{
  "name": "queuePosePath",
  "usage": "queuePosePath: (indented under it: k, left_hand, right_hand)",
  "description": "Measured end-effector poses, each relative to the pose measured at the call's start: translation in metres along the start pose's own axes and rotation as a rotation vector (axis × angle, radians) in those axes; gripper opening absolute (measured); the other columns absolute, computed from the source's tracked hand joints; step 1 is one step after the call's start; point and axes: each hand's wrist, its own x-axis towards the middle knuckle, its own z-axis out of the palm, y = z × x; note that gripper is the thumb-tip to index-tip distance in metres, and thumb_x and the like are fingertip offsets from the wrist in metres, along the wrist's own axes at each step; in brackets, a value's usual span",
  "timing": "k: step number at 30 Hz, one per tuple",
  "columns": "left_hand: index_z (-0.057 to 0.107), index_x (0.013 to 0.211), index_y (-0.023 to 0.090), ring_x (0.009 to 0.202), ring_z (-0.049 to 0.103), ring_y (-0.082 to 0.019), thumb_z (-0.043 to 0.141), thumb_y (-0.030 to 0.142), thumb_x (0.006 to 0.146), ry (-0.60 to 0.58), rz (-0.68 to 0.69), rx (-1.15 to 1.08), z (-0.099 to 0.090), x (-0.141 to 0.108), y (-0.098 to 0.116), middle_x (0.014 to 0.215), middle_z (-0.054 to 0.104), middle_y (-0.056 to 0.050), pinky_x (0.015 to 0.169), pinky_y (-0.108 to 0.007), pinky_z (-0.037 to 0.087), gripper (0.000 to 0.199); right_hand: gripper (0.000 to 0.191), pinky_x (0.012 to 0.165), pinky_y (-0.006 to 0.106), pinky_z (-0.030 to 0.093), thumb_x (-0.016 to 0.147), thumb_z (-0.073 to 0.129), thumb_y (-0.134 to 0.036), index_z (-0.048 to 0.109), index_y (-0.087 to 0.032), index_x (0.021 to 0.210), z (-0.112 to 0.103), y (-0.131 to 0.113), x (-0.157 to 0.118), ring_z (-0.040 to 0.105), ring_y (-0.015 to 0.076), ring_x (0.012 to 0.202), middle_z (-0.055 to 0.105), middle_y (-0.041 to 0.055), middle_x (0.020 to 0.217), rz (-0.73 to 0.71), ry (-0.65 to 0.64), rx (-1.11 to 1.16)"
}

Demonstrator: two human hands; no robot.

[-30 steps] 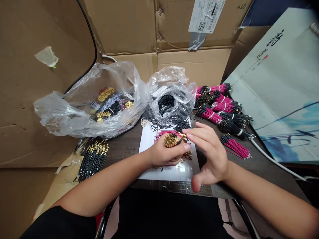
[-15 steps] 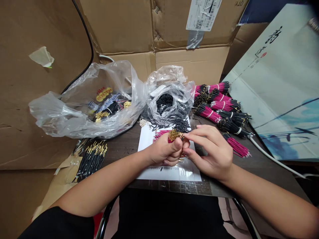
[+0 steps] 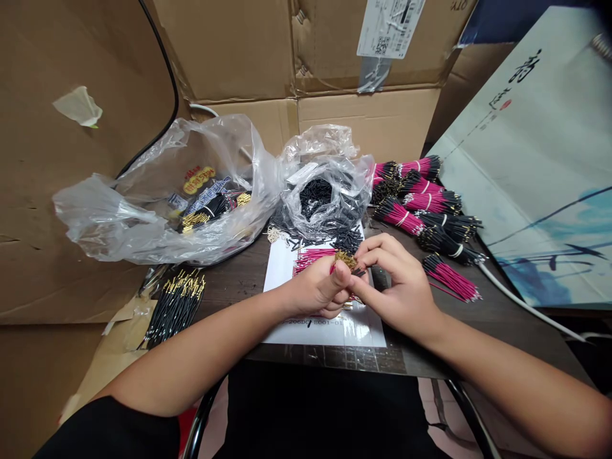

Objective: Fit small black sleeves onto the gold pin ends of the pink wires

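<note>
Fingers of the left hand are clamping the wire bundle upright, presenting its gold tips while the right hand is pinching one tip.

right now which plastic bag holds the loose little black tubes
The smaller clear bag in the middle, behind the hands; the bigger bag to its left holds gold-tipped black wires instead.

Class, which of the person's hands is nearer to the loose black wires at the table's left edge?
Left. The left hand is right of the black wires, at the table's middle; the right hand lies beyond it, farther right.
</note>
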Motion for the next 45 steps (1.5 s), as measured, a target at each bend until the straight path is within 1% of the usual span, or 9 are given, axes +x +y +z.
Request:
queuePosePath:
  k: [12, 16, 21, 27, 30, 32, 36, 41, 45]
  left_hand:
    - [0.036, 0.067, 0.019, 0.038, 0.022, -0.002, 0.051, 0.08, 0.068, 0.033, 0.066, 0.174, -0.006, 0.0, -0.001, 0.051, 0.026, 0.011, 0.035, -0.019, 0.019, 0.063]
    - [0.034, 0.064, 0.017, 0.052, 0.029, -0.005, 0.066, 0.063, 0.071, 0.082, 0.134, 0.363, -0.007, 0.001, 0.007, 0.06, 0.028, 0.007, 0.046, -0.021, 0.02, 0.056]
    - [0.03, 0.062, 0.018, 0.055, 0.026, -0.006, 0.074, 0.041, 0.071, 0.092, 0.091, 0.487, -0.005, 0.0, 0.013, 0.059, 0.025, 0.007, 0.049, -0.023, 0.018, 0.05]
    - [0.032, 0.06, 0.018, 0.051, 0.028, -0.006, 0.06, 0.032, 0.081, 0.256, 0.148, 0.711, -0.008, -0.003, 0.019, 0.054, 0.03, 0.007, 0.05, -0.022, 0.024, 0.037]
    - [0.033, 0.057, 0.017, 0.05, 0.028, -0.006, 0.051, 0.037, 0.087, 0.373, 0.228, 0.949, -0.014, -0.002, 0.02, 0.052, 0.03, 0.007, 0.051, -0.023, 0.023, 0.04]
    - [0.032, 0.055, 0.017, 0.049, 0.028, -0.007, 0.048, 0.04, 0.089, 0.43, 0.296, 1.107, -0.018, -0.002, 0.019, 0.05, 0.03, 0.006, 0.052, -0.024, 0.022, 0.044]
    - [0.031, 0.055, 0.018, 0.048, 0.029, -0.007, 0.044, 0.039, 0.092, 0.518, 0.412, 1.229, -0.022, -0.001, 0.017, 0.051, 0.03, 0.006, 0.053, -0.024, 0.023, 0.045]
    - [0.033, 0.055, 0.018, 0.049, 0.029, -0.008, 0.043, 0.037, 0.094, 0.549, 0.488, 1.232, -0.024, 0.0, 0.018, 0.051, 0.03, 0.006, 0.052, -0.024, 0.025, 0.044]
    - [0.045, 0.057, 0.017, 0.052, 0.042, -0.009, 0.041, 0.038, 0.095, 0.55, 0.508, 1.228, -0.027, 0.001, 0.019, 0.054, 0.045, 0.003, 0.056, -0.023, 0.034, 0.044]
  right_hand:
    - [0.007, 0.081, 0.04, 0.048, 0.08, 0.065, -0.017, 0.062, -0.02, 0.085, -0.001, -0.001, -0.002, 0.056, 0.0192, 0.089, 0.059, 0.0055, 0.092, -0.052, -0.041, 0.051]
    - [0.007, 0.082, 0.042, 0.048, 0.081, 0.063, -0.018, 0.062, -0.021, 0.087, -0.002, 0.0, -0.002, 0.056, 0.0205, 0.091, 0.059, 0.0062, 0.095, -0.074, -0.054, 0.03]
    - [0.009, 0.081, 0.042, 0.049, 0.083, 0.059, -0.018, 0.064, -0.022, 0.09, -0.002, 0.003, -0.002, 0.057, 0.0212, 0.092, 0.06, 0.0067, 0.097, -0.106, -0.057, 0.018]
    - [0.022, 0.083, 0.04, 0.05, 0.09, 0.049, -0.022, 0.064, -0.022, 0.107, -0.019, 0.012, 0.007, 0.06, 0.0208, 0.094, 0.062, 0.0076, 0.101, -0.086, -0.011, 0.043]
    - [0.016, 0.08, 0.037, 0.049, 0.09, 0.051, -0.023, 0.065, -0.021, 0.098, -0.034, 0.028, 0.015, 0.061, 0.0194, 0.088, 0.065, 0.0058, 0.094, -0.043, 0.072, -0.161]
    - [0.013, 0.08, 0.038, 0.048, 0.088, 0.055, -0.025, 0.065, -0.02, 0.095, -0.042, 0.046, 0.018, 0.061, 0.0202, 0.086, 0.065, 0.0056, 0.09, -0.031, -0.014, -0.394]
    - [0.017, 0.067, 0.035, 0.048, 0.086, 0.058, -0.031, 0.068, -0.02, 0.094, -0.049, 0.078, 0.018, 0.061, 0.0216, 0.081, 0.065, 0.0064, 0.087, -0.025, -0.357, -0.679]
    - [0.017, 0.065, 0.032, 0.047, 0.085, 0.059, -0.035, 0.067, -0.021, 0.093, -0.045, 0.077, 0.015, 0.061, 0.0186, 0.078, 0.065, 0.0039, 0.083, 0.025, -0.51, -0.634]
    - [0.019, 0.065, 0.03, 0.046, 0.083, 0.062, -0.036, 0.065, -0.022, 0.097, -0.04, 0.066, 0.014, 0.061, 0.0183, 0.081, 0.064, 0.003, 0.089, 0.074, -0.556, -0.615]
